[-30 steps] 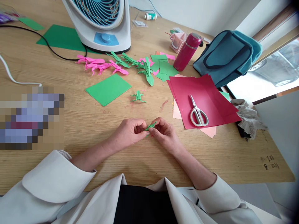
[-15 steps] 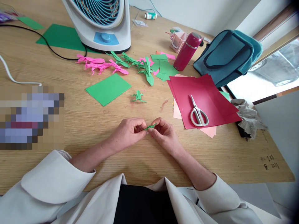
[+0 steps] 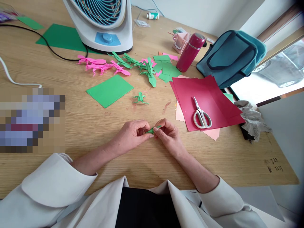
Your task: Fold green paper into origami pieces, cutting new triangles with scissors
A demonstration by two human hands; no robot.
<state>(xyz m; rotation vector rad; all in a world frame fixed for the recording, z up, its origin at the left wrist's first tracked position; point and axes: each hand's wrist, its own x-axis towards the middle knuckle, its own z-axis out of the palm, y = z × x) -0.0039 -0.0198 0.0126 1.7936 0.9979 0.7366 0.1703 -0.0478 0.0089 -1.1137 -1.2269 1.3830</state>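
At the far left of the frame a white cable point(image 3: 9, 77) curves across the wooden desk point(image 3: 237, 158), and a black cable point(image 3: 48, 46) runs past a dark green sheet point(image 3: 61, 38) in the upper left. Just right of that sheet, at the top edge, stands a white fan point(image 3: 104, 28). Below the fan lies a row of pink folded shapes point(image 3: 99, 66), and a row of green folded shapes point(image 3: 140, 65) lies beside them. A lighter green sheet point(image 3: 109, 90) lies flat left of centre, and a small green folded figure point(image 3: 140, 98) sits near its right corner.

In the lower centre the left hand point(image 3: 133, 134) pinches one end of a narrow green paper piece point(image 3: 152, 129) between thumb and fingertips. The right hand point(image 3: 168, 134) grips the other end in the same way. The piece is held between the two hands, just above the desk, and I cannot tell whether it touches the wood.

To the right, scissors point(image 3: 201, 115) lie closed on a stack of red paper point(image 3: 220, 104). Above it a dark pink bottle point(image 3: 190, 52) stands upright. A blue bag point(image 3: 231, 57) fills the upper right, and a crumpled grey cloth point(image 3: 251, 120) lies at the desk's right edge.
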